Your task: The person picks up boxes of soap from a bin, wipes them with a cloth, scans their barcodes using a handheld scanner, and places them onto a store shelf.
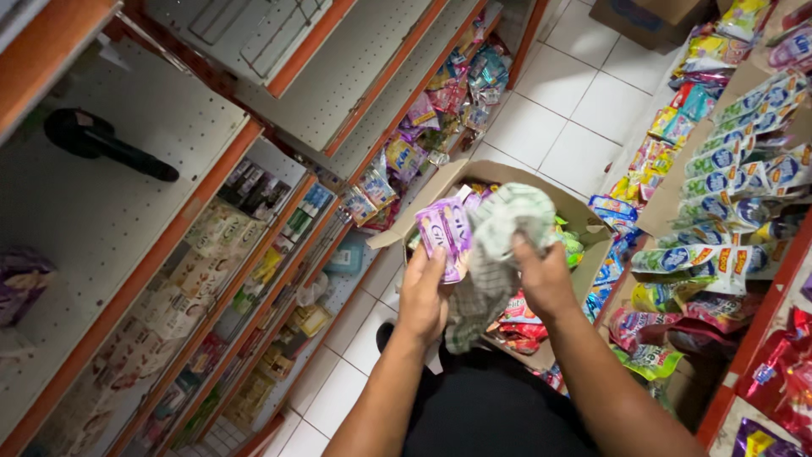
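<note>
Purple sachet pack (448, 235) is in the person's left hand (423, 296), fingers closed around its lower edge, thumb on the front. Long axis runs near vertical in the head view, tilted slightly, top end pointing away from the person toward the far floor tiles; printed face is turned toward the camera.

Right hand (544, 275) is closed on a checked green-and-white cloth (495, 254). Cloth is bunched at the top, just right of the pack and touching it, and hangs down between the two hands below wrist level.

Both hands are held over an open cardboard box (499, 173) on the white tiled floor (575, 101). More bright sachets (520, 326) lie in the box below and right of the right hand.

Left of the left hand: orange-edged shelving (211, 245) with small boxed goods, well apart from it. Beyond the hands, more hanging packets (423, 127) on the same shelf run. Right of the right hand: racks of blue, green and yellow sachet strips (727, 186), near but not touching.

Can't tell whether the pack is one sachet or a joined strip.
</note>
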